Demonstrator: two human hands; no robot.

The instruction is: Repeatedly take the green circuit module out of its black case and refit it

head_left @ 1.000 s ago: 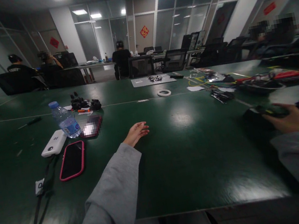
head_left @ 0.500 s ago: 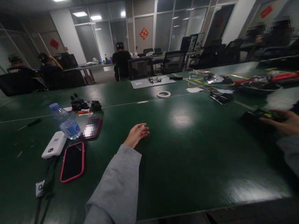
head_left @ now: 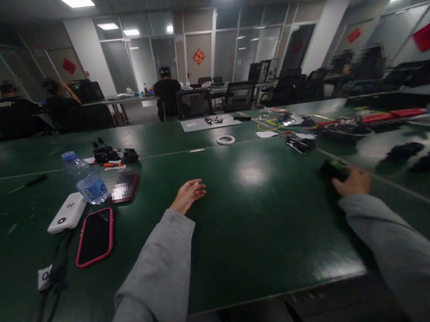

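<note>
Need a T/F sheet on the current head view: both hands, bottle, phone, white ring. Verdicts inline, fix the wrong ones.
1. The right hand is on a dark object. True.
2. A bottle is to the left of the left hand. True.
3. The left hand is gripping the bottle. False: the two are apart, and nothing shows in that hand.
4. The bottle has no cap. False: a blue cap is on it.
5. The white ring is farther from the camera than the pink-edged phone. True.
6. The white ring is to the right of the right hand. False: it is to the left and farther away.
</note>
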